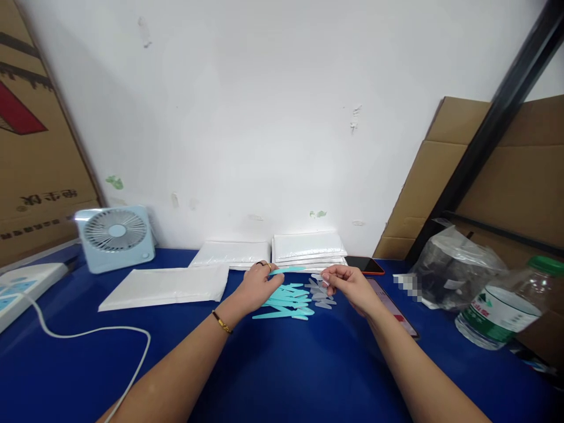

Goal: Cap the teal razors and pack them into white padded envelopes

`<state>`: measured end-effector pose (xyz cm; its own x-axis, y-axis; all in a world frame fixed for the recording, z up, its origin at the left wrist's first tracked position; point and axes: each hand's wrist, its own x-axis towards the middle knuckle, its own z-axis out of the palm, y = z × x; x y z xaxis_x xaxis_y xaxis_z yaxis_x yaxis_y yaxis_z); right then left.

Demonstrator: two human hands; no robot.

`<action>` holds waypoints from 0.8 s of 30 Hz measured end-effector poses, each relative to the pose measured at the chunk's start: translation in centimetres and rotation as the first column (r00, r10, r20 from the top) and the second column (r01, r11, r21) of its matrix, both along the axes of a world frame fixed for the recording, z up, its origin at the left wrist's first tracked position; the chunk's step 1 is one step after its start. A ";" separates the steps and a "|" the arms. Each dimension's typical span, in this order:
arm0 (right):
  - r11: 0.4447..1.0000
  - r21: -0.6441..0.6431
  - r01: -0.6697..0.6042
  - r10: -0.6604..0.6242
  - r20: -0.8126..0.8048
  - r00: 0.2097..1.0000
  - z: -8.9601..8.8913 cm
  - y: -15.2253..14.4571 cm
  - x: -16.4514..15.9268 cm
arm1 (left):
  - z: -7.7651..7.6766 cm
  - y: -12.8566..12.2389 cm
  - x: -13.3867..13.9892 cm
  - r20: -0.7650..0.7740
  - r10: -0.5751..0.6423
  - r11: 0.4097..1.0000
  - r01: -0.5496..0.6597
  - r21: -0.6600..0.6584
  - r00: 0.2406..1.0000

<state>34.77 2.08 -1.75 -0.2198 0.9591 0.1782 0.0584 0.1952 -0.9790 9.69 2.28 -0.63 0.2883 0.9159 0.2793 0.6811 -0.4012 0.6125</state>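
Note:
My left hand (258, 286) is closed on a slim turquoise plastic stick (288, 270), which points to the right. Below it lies a loose pile of similar turquoise sticks (286, 302), partly covered by my fingers. My right hand (350, 283) pinches a small translucent piece (325, 282) between thumb and fingertips, held level with the end of the stick but apart from it. Several small, frosted translucent pieces (323, 298) are scattered beside the pile, just left of my right hand.
White packets lie stacked against the wall (308, 247), with another packet (163, 288) at the left. A light blue fan (117, 238) and power strip (30, 288) stand left. Two phones (365, 265), a bagged dark container (456, 267) and a green-capped bottle (502, 308) are right.

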 end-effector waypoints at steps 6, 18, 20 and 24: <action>0.999 -0.005 0.042 -0.043 -0.100 0.994 0.1 -0.2 -0.5 | -0.3 -0.1 0.4 -0.161 0.029 0.997 -0.017 0.078 0.987; 0.999 0.043 0.019 -0.017 -0.061 0.998 -0.1 -1.1 -2.3 | -0.9 -0.5 1.1 -0.255 0.088 0.987 -0.049 0.153 0.963; 0.999 0.049 -0.007 0.009 -0.037 0.999 -0.1 -1.2 -2.5 | -0.7 -0.7 1.2 -0.255 0.069 0.990 -0.036 0.133 0.964; 0.984 -0.052 -0.173 0.178 0.130 0.975 0.1 -1.5 -1.9 | 0.1 -1.5 1.1 -0.240 -0.091 0.996 0.094 0.000 0.966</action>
<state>32.84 0.53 -1.61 -0.4046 0.9092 0.0982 0.1576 0.1751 -0.9719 10.74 0.77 -0.54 0.4315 0.8791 0.2023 0.7669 -0.4756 0.4308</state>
